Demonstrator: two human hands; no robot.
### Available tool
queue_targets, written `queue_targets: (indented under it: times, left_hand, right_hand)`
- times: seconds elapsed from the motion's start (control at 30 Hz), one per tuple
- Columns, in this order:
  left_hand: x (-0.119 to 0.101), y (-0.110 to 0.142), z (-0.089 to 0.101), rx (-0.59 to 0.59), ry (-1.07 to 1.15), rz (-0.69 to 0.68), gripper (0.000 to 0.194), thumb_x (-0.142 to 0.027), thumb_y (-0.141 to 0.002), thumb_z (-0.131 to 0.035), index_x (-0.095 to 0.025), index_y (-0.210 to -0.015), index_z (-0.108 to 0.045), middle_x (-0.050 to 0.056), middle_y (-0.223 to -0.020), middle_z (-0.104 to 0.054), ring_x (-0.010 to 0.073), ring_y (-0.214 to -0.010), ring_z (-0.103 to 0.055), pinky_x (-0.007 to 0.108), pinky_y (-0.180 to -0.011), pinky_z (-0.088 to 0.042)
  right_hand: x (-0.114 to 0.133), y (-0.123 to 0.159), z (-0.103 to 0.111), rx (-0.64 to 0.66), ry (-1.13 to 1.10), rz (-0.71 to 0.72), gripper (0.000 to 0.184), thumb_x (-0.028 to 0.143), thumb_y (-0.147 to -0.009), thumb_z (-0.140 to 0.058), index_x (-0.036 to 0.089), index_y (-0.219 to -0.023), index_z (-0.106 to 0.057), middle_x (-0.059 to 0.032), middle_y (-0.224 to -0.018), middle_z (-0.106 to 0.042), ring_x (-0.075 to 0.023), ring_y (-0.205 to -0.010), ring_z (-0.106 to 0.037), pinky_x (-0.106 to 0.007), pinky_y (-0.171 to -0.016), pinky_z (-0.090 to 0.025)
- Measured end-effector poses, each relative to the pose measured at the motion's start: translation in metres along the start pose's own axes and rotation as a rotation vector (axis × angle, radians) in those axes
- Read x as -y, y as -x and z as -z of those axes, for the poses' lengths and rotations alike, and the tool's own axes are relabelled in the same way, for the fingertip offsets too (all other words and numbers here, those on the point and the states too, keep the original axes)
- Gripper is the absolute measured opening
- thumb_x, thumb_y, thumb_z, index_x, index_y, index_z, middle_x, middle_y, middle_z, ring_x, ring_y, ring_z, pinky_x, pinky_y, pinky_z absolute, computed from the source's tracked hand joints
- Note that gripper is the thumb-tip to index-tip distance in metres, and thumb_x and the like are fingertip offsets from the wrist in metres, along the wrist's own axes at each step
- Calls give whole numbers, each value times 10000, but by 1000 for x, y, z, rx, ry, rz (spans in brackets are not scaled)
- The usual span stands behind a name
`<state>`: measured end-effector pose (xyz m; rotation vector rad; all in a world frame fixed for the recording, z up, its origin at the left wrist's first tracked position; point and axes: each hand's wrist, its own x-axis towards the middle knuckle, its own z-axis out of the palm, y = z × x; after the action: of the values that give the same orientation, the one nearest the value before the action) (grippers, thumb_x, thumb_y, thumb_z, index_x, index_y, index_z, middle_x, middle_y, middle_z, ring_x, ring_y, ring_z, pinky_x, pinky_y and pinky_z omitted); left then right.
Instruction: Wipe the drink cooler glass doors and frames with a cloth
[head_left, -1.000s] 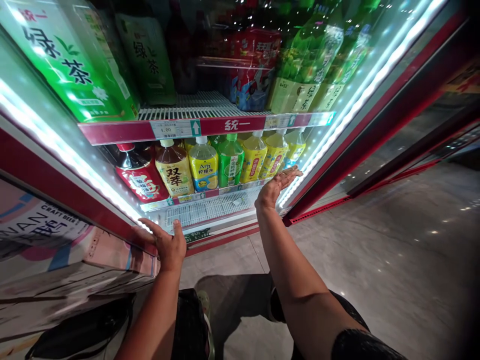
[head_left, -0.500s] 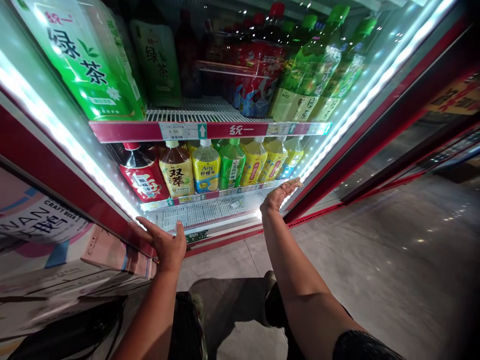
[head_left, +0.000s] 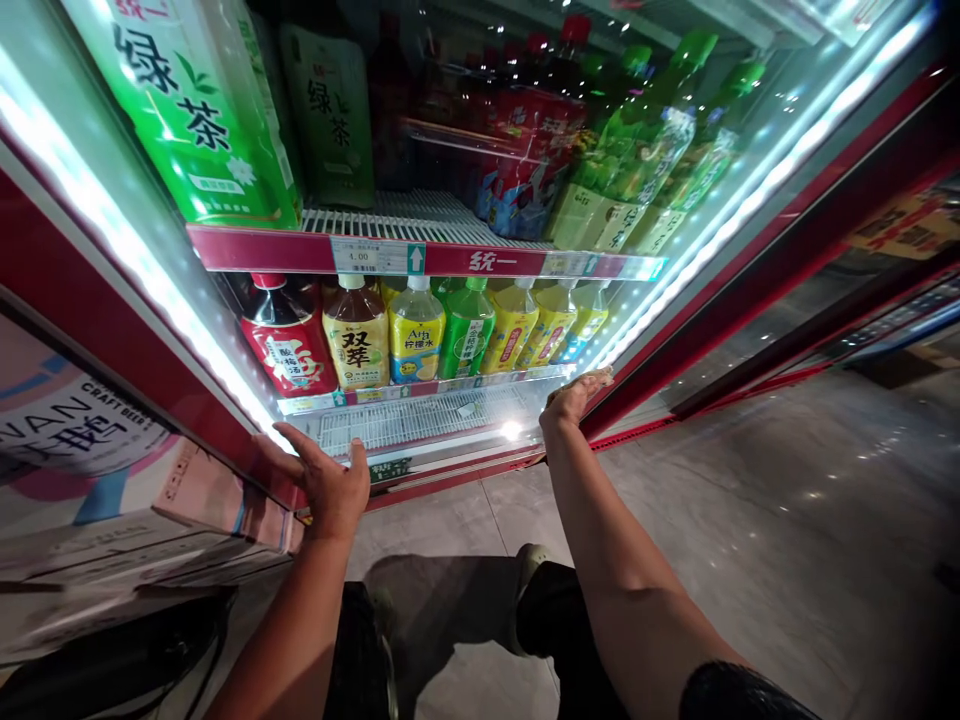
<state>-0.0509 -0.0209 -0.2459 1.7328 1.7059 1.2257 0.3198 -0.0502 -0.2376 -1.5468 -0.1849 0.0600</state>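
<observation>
I face an open drinks cooler. My left hand [head_left: 324, 483] lies flat with spread fingers against the cooler's red left frame [head_left: 112, 330], holding nothing. My right hand [head_left: 576, 394] reaches to the lower right corner of the opening and rests, fingers stretched, on the edge of the red-framed glass door [head_left: 750, 270]. A row of bottles [head_left: 420, 335] stands on the lower shelf behind a price rail: a red-labelled dark one, a brown tea, yellow and green ones. Green tea packs [head_left: 187, 110] and tall green bottles [head_left: 645, 140] fill the upper wire shelf [head_left: 420, 255].
A bare wire rack [head_left: 420, 420] lies at the cooler's bottom. Printed cartons [head_left: 90, 470] are stacked at the left, with a dark bag [head_left: 112, 660] on the floor beside them. Grey tiled floor [head_left: 750, 560] stretches to the right. My legs and a shoe show below.
My right hand has dropped from in front of the yellow bottles to the lower right door edge. The view has tilted up slightly. My left hand stays on the frame.
</observation>
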Motion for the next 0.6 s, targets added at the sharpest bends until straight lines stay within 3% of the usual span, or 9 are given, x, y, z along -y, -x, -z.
queue_targets:
  times: [0.1, 0.17, 0.33, 0.47, 0.6]
  left_hand:
    - [-1, 1, 0, 6, 13, 10, 1193, -277, -749, -687, -134, -1575, 162, 209, -1648, 214, 340, -1530, 215, 520, -1246, -13]
    - [-2, 1, 1, 3, 9, 11, 1190, -271, -751, -686, -134, -1575, 162, 207, -1646, 224, 337, -1535, 197, 510, -1249, -13]
    - [-2, 3, 2, -7, -2, -13, 1148, -273, -775, -661, -114, -1578, 144, 206, -1642, 234, 322, -1523, 244, 488, -1255, -31]
    - [-1, 3, 2, 0, 7, -11, 1141, -268, -773, -668, -95, -1580, 120, 229, -1648, 183, 330, -1519, 248, 500, -1253, -19]
    - [-2, 3, 2, 12, 46, 21, 1164, -252, -751, -695, -117, -1583, 108, 239, -1662, 60, 348, -1556, 89, 520, -1253, -49]
  right_hand:
    - [2, -3, -1, -52, -14, 28, 628, 370, -999, -120, 157, -1589, -135, -103, -1662, -180, -134, -1529, -193, -397, -1210, -286]
    - [3, -5, -2, -61, -19, 43, 621, 364, -997, -118, 173, -1586, -161, -90, -1648, -230, -123, -1509, -245, -384, -1194, -316]
    - [2, -8, 2, -57, -12, 43, 640, 292, -980, -149, 151, -1601, -92, -87, -1694, -67, -107, -1547, -96, -396, -1238, -188]
    - [1, -8, 12, -17, -7, 82, 665, 368, -1003, -178, 139, -1606, -17, -88, -1695, -72, -108, -1535, -165, -358, -1235, -173]
    - [1, -7, 16, 5, 23, 102, 649, 351, -996, -208, 177, -1606, -71, -48, -1701, -37, -80, -1544, -88, -363, -1249, -93]
